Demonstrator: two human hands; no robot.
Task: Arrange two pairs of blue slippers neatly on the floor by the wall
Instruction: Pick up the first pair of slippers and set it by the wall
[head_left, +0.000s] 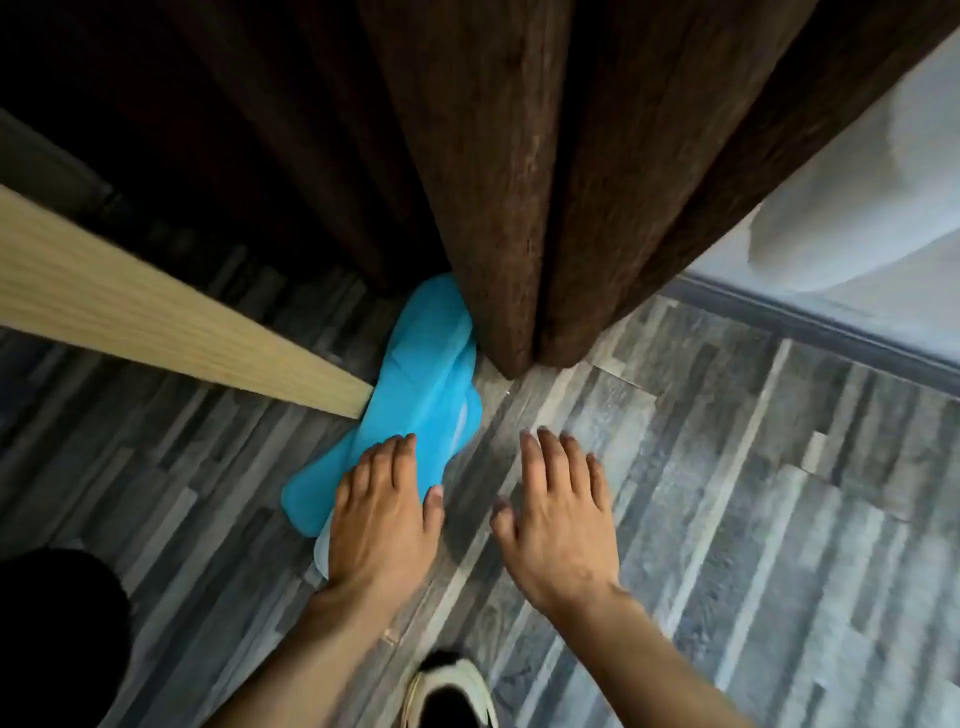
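Observation:
Thin blue slippers (426, 384) lie overlapped in a loose pile on the grey plank floor, running from the foot of a brown curtain toward me. How many are in the pile is unclear. My left hand (382, 512) rests flat on the near end of the pile, fingers spread, covering part of it. To its right, my right hand (558, 512) hovers open over bare floor, holding nothing and apart from the slippers. The far end of the pile tucks under the curtain.
A heavy brown curtain (519, 182) hangs down to the floor in the middle. A light wooden beam (156, 317) ends against the slippers at left. A white wall with grey skirting (810, 322) runs at right. My shoe (449, 691) is at the bottom.

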